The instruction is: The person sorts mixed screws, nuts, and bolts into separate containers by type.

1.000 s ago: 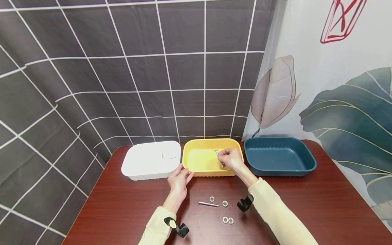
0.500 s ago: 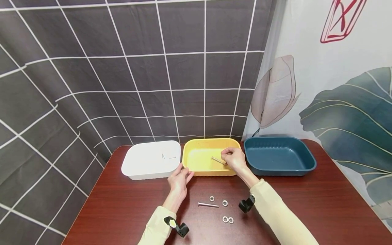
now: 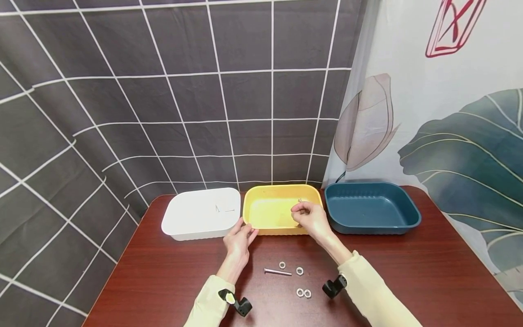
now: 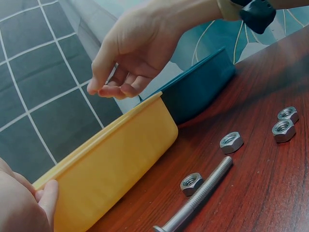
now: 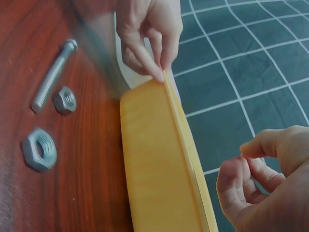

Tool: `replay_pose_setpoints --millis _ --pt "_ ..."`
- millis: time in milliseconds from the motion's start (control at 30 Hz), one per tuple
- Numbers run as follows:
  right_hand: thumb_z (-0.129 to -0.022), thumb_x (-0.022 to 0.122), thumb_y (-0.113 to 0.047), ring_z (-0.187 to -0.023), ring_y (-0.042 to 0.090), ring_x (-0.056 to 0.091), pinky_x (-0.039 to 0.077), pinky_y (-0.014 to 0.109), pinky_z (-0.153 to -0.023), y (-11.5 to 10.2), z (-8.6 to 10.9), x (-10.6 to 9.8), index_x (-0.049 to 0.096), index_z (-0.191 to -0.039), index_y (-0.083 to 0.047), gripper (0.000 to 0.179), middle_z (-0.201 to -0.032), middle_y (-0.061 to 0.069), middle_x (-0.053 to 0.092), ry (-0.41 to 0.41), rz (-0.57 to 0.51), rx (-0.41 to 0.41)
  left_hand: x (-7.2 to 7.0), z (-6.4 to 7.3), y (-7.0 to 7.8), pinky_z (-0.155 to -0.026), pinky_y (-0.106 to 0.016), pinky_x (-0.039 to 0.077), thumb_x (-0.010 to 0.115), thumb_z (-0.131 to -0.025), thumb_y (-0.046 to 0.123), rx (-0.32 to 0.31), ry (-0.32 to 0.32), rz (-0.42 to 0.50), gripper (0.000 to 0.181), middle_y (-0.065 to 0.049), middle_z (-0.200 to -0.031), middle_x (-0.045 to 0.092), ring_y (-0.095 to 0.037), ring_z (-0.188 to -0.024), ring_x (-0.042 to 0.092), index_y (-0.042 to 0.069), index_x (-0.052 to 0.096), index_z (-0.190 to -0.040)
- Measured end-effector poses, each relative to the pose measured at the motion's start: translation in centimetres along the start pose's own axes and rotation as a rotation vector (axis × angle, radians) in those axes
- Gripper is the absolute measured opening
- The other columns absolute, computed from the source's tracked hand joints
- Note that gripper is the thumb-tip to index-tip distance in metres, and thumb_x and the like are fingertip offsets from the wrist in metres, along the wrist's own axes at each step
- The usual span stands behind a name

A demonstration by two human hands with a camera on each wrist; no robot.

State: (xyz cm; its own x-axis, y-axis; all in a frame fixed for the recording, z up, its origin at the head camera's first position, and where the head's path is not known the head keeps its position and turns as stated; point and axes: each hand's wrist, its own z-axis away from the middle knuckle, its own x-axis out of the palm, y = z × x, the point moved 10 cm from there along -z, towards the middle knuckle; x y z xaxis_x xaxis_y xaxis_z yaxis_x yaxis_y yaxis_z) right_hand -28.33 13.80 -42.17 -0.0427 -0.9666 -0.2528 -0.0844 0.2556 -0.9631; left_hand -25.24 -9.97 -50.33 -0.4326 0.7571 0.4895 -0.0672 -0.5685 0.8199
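My left hand (image 3: 238, 243) pinches the rim of the yellow plastic tray (image 3: 275, 232) at its near left corner, thumb outside, as the right wrist view shows. Over the right side of that tray hovers my right hand (image 3: 312, 220). Its fingers are loosely bent, thumb close to the fingertips, and neither wrist view shows anything between them. A small end of a bolt (image 3: 300, 200) peeks out beyond the right hand, inside the tray; the hand hides the rest. On the table in front lie a long metal bolt (image 3: 278, 272) and several hex nuts (image 4: 231, 142).
A white tray (image 3: 196, 236) with a few small screws (image 3: 222, 209) inside stands left of the yellow one. To the right is a dark blue tray (image 3: 372, 229). All three line the far edge of the reddish-brown table (image 3: 163, 281), against a grey grid curtain (image 3: 245, 95).
My right hand has let go of a bolt, which dropped into the yellow tray and is now mostly hidden behind the hand. The left hand stays at the rim.
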Motion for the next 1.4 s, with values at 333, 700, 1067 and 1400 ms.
replay_pose_setpoints --millis 333,700,1067,1400 --pt "-0.084 0.066 0.008 -0.064 0.019 0.059 0.056 0.023 -0.056 0.3 2.3 1.6 0.066 -0.097 0.011 0.013 -0.079 0.008 0.064 -0.124 -0.055 -0.019 -0.1 0.0 0.1 -0.076 -0.031 0.064 0.057 -0.088 -0.019 0.007 -0.002 -0.006 0.056 -0.01 -0.085 0.059 -0.013 -0.069 0.063 -0.013 0.044 -0.142" --pt "-0.083 0.066 0.01 -0.068 0.012 0.059 0.053 0.018 -0.055 0.9 4.8 3.3 0.063 -0.1 0.014 0.017 -0.082 0.009 0.066 -0.236 -0.046 -0.061 -0.1 0.0 0.1 -0.076 -0.031 0.064 0.057 -0.089 -0.019 0.013 -0.002 -0.007 0.055 -0.009 -0.082 0.059 -0.012 -0.067 0.063 -0.014 0.044 -0.142" --pt "-0.079 0.069 0.009 -0.068 0.011 0.062 0.055 0.019 -0.056 1.6 7.2 5.1 0.066 -0.096 0.008 0.018 -0.079 0.003 0.066 -0.301 0.038 -0.124 -0.2 0.0 0.0 -0.076 -0.03 0.064 0.057 -0.089 -0.018 0.008 0.0 -0.008 0.055 -0.008 -0.082 0.058 -0.012 -0.068 0.063 -0.014 0.044 -0.142" --pt "-0.076 0.07 0.008 -0.067 0.011 0.063 0.056 0.018 -0.057 2.1 8.4 6.1 0.067 -0.093 0.006 0.017 -0.078 0.004 0.067 -0.332 0.069 -0.14 -0.1 -0.2 0.0 -0.077 -0.031 0.064 0.057 -0.088 -0.018 0.003 0.003 -0.004 0.054 -0.009 -0.083 0.058 -0.013 -0.069 0.064 -0.013 0.046 -0.141"
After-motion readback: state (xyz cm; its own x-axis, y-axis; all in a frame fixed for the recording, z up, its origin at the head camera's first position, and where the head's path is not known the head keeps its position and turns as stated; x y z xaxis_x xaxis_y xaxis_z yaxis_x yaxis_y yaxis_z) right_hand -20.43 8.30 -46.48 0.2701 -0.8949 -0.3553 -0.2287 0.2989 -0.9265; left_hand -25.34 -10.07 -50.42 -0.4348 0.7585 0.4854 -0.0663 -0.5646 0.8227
